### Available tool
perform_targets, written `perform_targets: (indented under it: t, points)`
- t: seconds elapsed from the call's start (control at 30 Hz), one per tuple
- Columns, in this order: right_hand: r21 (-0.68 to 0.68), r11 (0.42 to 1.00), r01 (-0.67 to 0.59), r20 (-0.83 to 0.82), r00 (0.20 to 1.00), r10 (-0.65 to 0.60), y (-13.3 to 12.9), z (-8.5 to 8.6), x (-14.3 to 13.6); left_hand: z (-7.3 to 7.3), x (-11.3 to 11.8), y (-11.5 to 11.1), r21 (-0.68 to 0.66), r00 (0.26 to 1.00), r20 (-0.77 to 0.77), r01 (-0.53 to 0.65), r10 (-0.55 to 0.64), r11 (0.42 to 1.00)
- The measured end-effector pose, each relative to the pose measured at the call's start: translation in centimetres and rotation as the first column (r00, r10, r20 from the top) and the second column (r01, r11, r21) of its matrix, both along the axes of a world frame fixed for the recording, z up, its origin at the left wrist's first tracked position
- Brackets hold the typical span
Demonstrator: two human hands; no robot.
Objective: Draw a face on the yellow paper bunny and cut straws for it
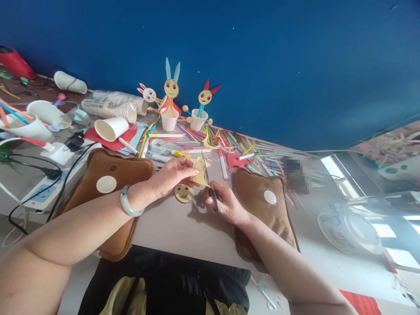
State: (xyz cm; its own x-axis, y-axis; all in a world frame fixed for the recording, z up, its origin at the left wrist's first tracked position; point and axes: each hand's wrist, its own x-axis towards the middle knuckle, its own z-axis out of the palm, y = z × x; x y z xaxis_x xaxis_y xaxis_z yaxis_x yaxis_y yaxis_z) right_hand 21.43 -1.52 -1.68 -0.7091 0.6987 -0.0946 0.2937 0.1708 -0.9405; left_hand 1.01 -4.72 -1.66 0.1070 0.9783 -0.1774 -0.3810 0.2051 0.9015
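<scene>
Between thumb and fingers, my left hand (175, 176) pinches a piece of yellow paper (201, 176) that bears a drawn circle. A pair of scissors (214, 199) is in my right hand (226, 204), its fingers closed around the dark handles. The blades point away from me and lie against the right side of the paper; whether they are parted I cannot tell. Below the paper, on the table, rests a round face disc (183, 193) with drawn eyes, partly covered by my left fingers.
Brown cushions (106, 205) flank my hands. Paper cups (169, 119) with rabbit-eared figures stand by the blue wall. Loose coloured sticks (193, 139), markers (223, 165) and a tape roll (158, 145) are strewn ahead. A power strip (46, 186) with cables sits left.
</scene>
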Motion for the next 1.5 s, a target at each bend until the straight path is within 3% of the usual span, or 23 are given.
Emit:
perform_targets:
  t: [1.5]
  points:
    - [-0.006, 0.999, -0.053, 0.006, 0.999, 0.053, 0.5, 0.2, 0.6, 1.0, -0.2, -0.1, -0.002, 0.999, 0.041, -0.012, 0.012, 1.000]
